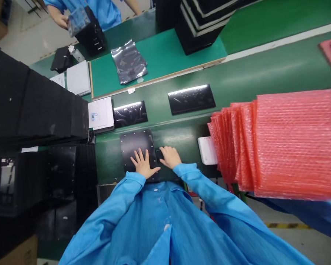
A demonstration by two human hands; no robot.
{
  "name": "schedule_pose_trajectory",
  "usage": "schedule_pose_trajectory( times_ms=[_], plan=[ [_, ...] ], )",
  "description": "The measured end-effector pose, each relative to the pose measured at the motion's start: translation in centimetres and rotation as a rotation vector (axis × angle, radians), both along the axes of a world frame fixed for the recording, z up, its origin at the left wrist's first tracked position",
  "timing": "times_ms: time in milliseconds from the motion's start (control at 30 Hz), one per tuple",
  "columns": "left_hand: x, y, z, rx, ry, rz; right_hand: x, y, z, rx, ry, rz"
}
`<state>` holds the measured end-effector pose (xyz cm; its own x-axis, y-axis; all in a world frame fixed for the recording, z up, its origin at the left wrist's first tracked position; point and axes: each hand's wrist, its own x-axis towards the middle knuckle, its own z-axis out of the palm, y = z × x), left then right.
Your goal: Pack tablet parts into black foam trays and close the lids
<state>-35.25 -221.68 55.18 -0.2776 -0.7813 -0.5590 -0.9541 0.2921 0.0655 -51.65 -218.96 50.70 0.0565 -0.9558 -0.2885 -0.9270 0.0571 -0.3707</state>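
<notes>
Spreading left-hand fingers (pixel 140 156) wide and flat on a black drilled-edge panel (pixel 135 141), holding nothing; curling right-hand fingers (pixel 165 151) loosely over a small dark piece (pixel 157 154) at the panel's edge, grip impossible to tell; panel lying on a green conveyor belt (pixel 182 134); farther off, glossy black panels (pixel 191 98) and red bubble-wrap bags (pixel 292 147).

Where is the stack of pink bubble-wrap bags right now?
In the head view, the pink bubble-wrap bags lie in a stack to the person's right, beyond the right hand, just past a white block on the green workbench.
</notes>
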Motion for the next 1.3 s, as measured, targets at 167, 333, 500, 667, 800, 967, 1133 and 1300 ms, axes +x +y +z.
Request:
schedule_pose_trajectory(
  times_ms=[167, 333, 500, 667, 800, 967, 1133, 1300],
  plan=[
    [-1.7, 0.5, 0.1, -0.034, 0.048, 0.098, 1.4, -3.7, 2.9, 0.123, 0.035, 0.225],
    [0.2, 0.3, 3.1, -0.019, 0.342, 0.379, -0.7, -3.3, 2.8, 0.085, 0.006, 0.243],
    [10.2, -1.9, 6.0, 0.090, 0.962, 0.488, 3.5, 0.8, 3.0, 0.061, -0.052, 0.217],
    [16.9, -3.6, 4.9, 0.126, 1.192, 0.710, 10.6, 0.8, 2.4, 0.141, -0.641, -0.352],
    [22.6, -5.2, 4.0, 0.099, 1.137, 0.767, 12.8, -2.7, 2.7, 0.182, -1.092, -0.650],
    [27.9, -6.4, 3.5, -0.129, 0.915, 0.849, 16.5, -4.5, 5.5, 0.087, -0.942, -0.527],
    [26.0, -4.5, 4.3, 0.579, 1.341, 1.060, 15.2, -7.1, 6.9, 0.247, -1.327, -0.298],
    [25.1, -1.3, 8.4, 0.297, 1.493, 1.248, 7.6, -14.7, 5.9, 0.046, -1.252, -0.686]
  ],
)
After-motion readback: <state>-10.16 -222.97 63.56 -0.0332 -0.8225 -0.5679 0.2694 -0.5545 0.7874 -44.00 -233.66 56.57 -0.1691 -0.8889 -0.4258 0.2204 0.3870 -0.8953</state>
